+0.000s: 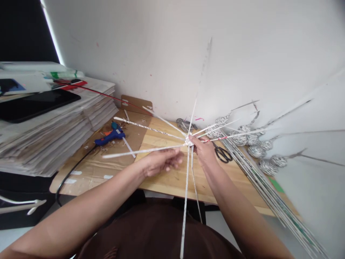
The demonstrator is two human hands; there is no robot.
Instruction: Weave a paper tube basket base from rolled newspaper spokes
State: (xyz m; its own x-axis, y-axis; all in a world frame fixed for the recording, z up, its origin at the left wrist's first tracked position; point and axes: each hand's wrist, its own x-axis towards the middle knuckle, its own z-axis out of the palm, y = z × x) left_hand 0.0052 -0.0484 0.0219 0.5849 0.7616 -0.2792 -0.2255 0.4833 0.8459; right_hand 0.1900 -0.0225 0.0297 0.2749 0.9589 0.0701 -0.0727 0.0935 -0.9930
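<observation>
Rolled-paper sticks radiate from a small woven centre [189, 139] held above the table. My right hand [205, 149] pinches this centre from the right, thumb on top. My left hand [163, 162] is just below the stick that points left, its fingers loosely curled and apart, slightly blurred. Whether it touches that stick is hard to make out. One long stick [185, 201] runs down towards my lap, and others spread upward and to both sides. Black-handled scissors [223, 154] lie beside my right wrist, partly hidden.
A blue glue gun [111, 135] with a black cord lies on cardboard [88, 176] at left. Behind it rises a stack of paper [88, 118] bearing a phone [40, 104]. Woven paper balls [257, 151] and a bundle of paper sticks [264, 187] lie along the wall.
</observation>
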